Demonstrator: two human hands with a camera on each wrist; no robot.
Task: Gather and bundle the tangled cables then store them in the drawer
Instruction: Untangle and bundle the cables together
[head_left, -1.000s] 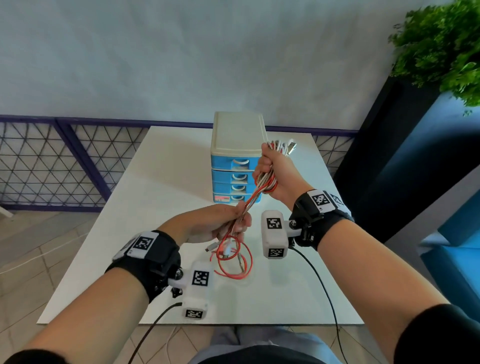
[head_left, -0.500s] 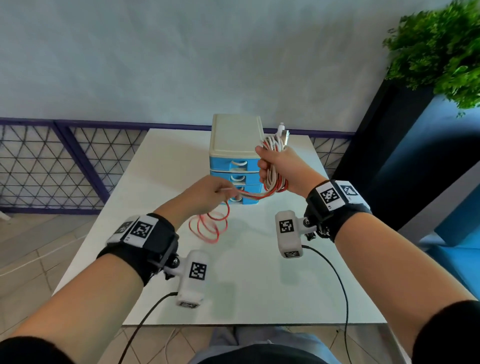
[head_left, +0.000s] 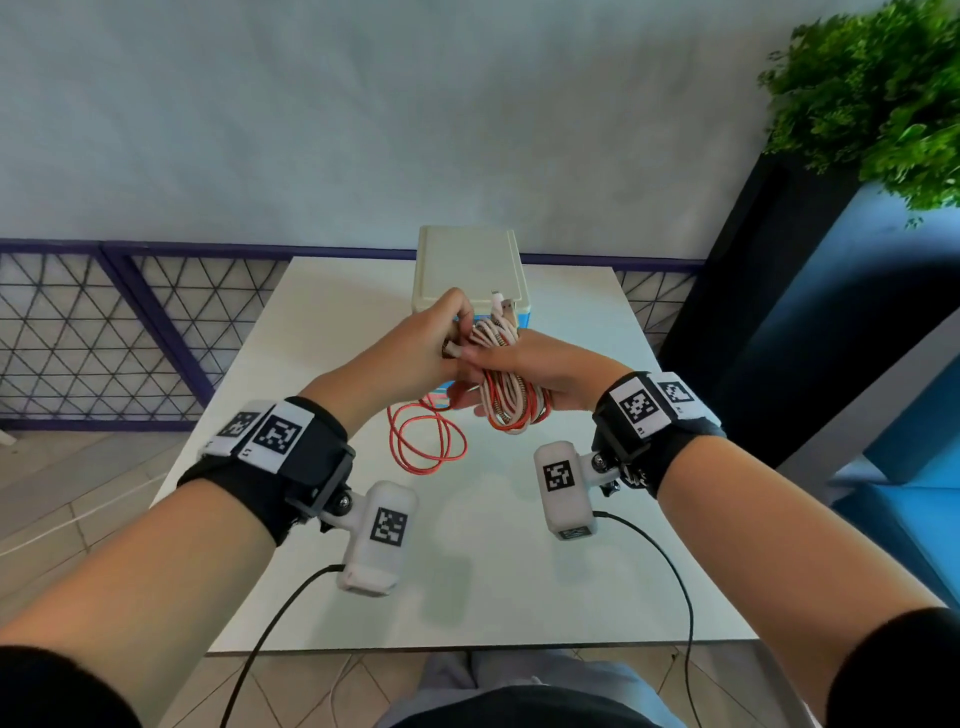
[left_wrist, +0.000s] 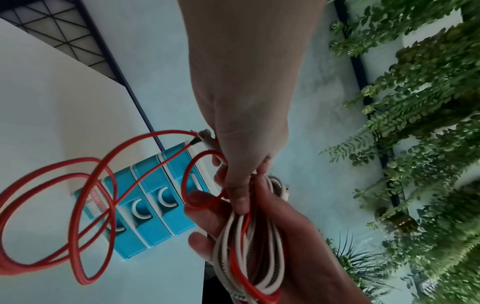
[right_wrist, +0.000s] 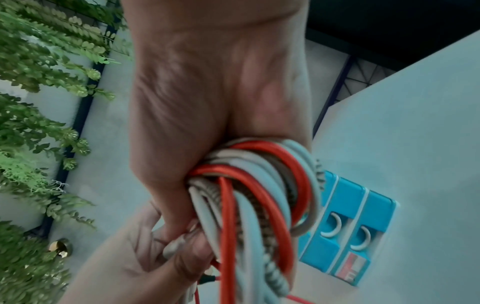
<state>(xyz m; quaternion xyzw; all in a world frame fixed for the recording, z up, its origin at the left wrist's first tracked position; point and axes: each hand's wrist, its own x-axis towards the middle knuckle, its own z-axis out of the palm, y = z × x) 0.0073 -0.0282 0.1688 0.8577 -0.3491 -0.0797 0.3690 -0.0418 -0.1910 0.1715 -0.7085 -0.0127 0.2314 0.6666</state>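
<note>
**Loose red loops the weak spot in the bundle**

Over the white table (head_left: 322, 519), both your hands are raised in front of the drawer unit (head_left: 470, 270), working one bundle of cables (head_left: 501, 374).

Furthest left, the free loops of the red cable (head_left: 426, 441) hang from your hands down to the tabletop, not yet wound in. Your left hand (head_left: 415, 353) comes next: its fingers are curled and pinch the red cable close to its plug end, right against the bundle. Just to the right, your right hand (head_left: 540, 374) has its fingers wrapped round the gathered white and red coils, with plug ends sticking up above the fist. Behind the hands, the blue drawers (left_wrist: 155, 203) all look closed in the wrist views.

The likely risks, as I judge them:
- Dangling red loops could snag on the table edge or the drawer unit as you wind.
- Easing your right-hand hold to take in the next turn could let the coils spring apart.
- With both hands occupied, opening a drawer means freeing one, and an unsecured bundle could unravel.
</note>
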